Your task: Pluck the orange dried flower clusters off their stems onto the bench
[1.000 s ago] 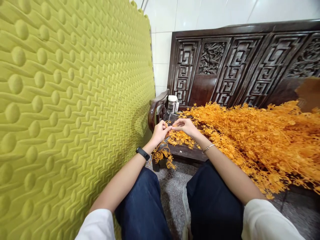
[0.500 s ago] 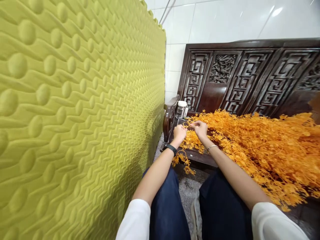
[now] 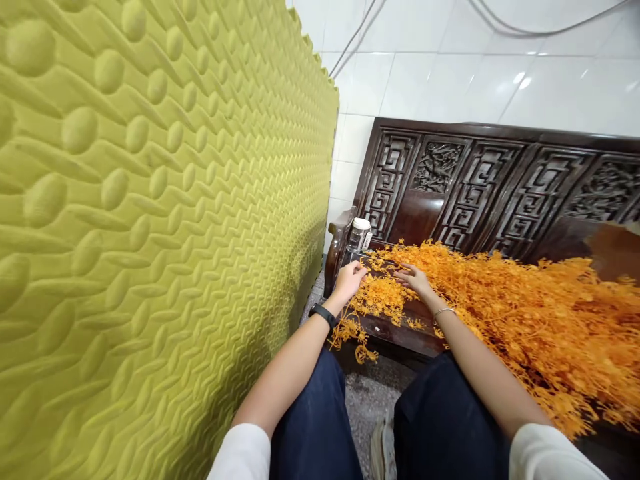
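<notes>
My left hand (image 3: 350,280), with a dark band at its wrist, has its fingers pinched on a thin orange artificial flower sprig (image 3: 370,265). To its right, my right hand (image 3: 415,280) is open, its fingers apart beside the big heap of orange artificial flowers (image 3: 520,300). Between and below the hands lies a smaller pile of orange sprigs (image 3: 380,297). Some sprigs (image 3: 353,333) hang over the front edge of the dark wooden bench (image 3: 425,333). My fingers partly hide the held sprig.
A clear jar with a white lid (image 3: 360,233) stands by the bench's armrest (image 3: 340,243). A yellow-green foam mat (image 3: 200,200) rises upright close on my left. The carved backrest (image 3: 465,180) stands against a white tiled wall (image 3: 420,80). Brown cardboard (image 3: 615,250) shows at the right.
My hands have moved apart: the right one has drawn away to the right and its fingers have opened. The left stays pinched, slightly further left. The view has tilted up a little.
</notes>
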Available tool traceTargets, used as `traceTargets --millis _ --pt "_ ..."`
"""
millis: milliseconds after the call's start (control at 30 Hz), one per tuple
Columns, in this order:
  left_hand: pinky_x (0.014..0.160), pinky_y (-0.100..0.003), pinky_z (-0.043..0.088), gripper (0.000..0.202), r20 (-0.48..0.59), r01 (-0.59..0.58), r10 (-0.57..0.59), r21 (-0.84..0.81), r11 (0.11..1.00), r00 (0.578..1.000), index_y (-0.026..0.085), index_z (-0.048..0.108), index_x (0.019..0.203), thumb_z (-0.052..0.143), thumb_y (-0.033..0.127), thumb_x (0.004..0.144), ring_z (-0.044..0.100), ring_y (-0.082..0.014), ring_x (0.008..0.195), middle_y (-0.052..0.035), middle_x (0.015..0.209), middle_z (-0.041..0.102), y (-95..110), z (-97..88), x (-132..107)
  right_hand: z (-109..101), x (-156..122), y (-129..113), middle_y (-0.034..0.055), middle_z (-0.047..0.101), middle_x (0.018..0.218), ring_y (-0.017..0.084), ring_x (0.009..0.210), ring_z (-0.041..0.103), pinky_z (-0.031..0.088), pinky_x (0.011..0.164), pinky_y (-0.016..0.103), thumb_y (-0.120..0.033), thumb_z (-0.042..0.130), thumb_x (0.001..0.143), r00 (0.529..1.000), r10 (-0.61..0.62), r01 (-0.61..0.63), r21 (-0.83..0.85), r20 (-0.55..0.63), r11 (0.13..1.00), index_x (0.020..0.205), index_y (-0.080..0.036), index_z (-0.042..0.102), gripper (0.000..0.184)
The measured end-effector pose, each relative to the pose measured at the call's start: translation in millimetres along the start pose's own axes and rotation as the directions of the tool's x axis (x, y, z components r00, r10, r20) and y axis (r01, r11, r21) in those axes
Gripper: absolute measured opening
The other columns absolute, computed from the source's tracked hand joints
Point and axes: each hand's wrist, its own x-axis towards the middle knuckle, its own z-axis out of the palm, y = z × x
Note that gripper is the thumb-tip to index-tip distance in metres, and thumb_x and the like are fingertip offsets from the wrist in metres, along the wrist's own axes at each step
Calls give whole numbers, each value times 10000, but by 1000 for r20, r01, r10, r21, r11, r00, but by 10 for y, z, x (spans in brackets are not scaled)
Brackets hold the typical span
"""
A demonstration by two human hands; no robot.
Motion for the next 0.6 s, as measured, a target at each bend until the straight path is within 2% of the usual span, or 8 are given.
traceTargets --millis 67,133,200,267,333,400,467,600 --pt "446 -191 371 123 15 6 -5 -26 1000 1000 169 463 694 502 221 799 492 -75 437 42 569 530 5 -12 23 48 -71 -100 93 687 862 164 601 653 531 544 276 -329 728 630 999 -21 20 26 45 999 879 -164 615 320" --pt "453 -197 397 131 27 3 -1 -48 999 1000 169 447 707 505 229 807 519 -78 455 40 606 534 18 -19 33 116 -203 -243 114 685 953 169 697 673 545 616 277 -445 654 710 984 -57 44 82 171 996 891 -164 634 335" --pt "475 -197 421 152 26 -25 27 -64 998 999 165 446 705 526 245 807 522 -69 470 42 626 529 33 -25 31 194 -373 -403 121 681 976 172 754 672 542 659 283 -528 584 751 925 -109 61 141 364 988 913 -160 645 406" --pt "501 -199 440 176 20 -63 65 -93 994 998 160 456 710 548 276 805 516 -62 480 44 627 525 52 -29 21 267 -542 -547 91 690 872 167 727 659 525 660 284 -506 661 691 855 -157 93 151 494 984 901 -155 647 409" --pt "524 -210 456 206 14 -78 81 -151 985 997 161 466 741 572 328 797 521 -64 489 43 627 532 78 -30 0 322 -669 -651 40 672 732 148 665 630 502 661 281 -425 753 601 851 -214 152 166 480 974 805 -153 639 359" --pt "538 -225 464 274 34 -37 45 -206 978 998 162 472 782 628 386 754 532 -72 497 37 634 551 113 -29 -33 357 -742 -709 6 642 663 129 632 597 479 670 279 -375 773 570 883 -286 209 232 373 950 706 -157 613 303" --pt "542 -228 456 359 106 26 -3 -216 976 994 151 494 801 702 415 675 536 -78 509 25 628 565 154 -31 -72 382 -773 -731 -10 626 659 118 634 573 457 668 271 -343 766 569 902 -331 245 303 276 921 666 -163 604 261" --pt "511 -194 389 312 228 28 6 -146 989 974 109 569 737 739 344 623 491 -61 512 21 598 551 206 -39 -126 431 -791 -735 -24 601 635 112 628 534 414 626 254 -278 759 533 920 -301 204 350 251 914 620 -169 623 195"
